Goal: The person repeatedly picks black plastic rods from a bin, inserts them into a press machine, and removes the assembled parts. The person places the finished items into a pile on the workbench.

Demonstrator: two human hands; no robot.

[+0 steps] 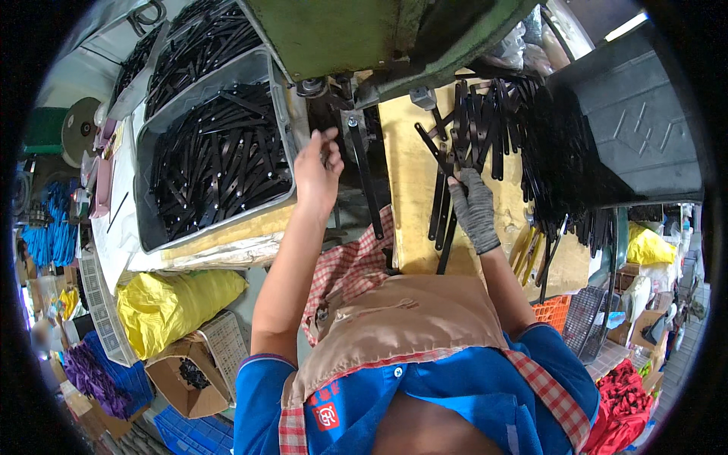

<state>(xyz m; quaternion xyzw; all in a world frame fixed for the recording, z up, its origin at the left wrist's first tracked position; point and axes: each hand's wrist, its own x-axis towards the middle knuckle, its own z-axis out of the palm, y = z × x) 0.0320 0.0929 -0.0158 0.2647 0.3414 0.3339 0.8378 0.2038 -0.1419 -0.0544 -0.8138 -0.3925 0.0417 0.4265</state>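
My bare left hand [318,168] is raised beside the machine head, its fingers curled in. Whatever lies in those fingers, if anything, is hidden. To its right a long black metal strip [365,178] hangs below the machine, a shiny round rivet at its upper end. My right hand [473,206], in a grey knitted glove, is closed over black metal strips [441,205] on the yellowish board [413,243]. Its thumb and fingertips meet a strip there, partly covered by the glove. More loose strips [485,121] fan out just beyond that hand.
A green machine [334,38] stands in front of me. At left, a grey bin [220,227] holds many riveted black strips. A tilted dark grey bin [626,121] spills strips onto the board at right. A yellow sack [178,307] and a cardboard box [171,383] sit lower left.
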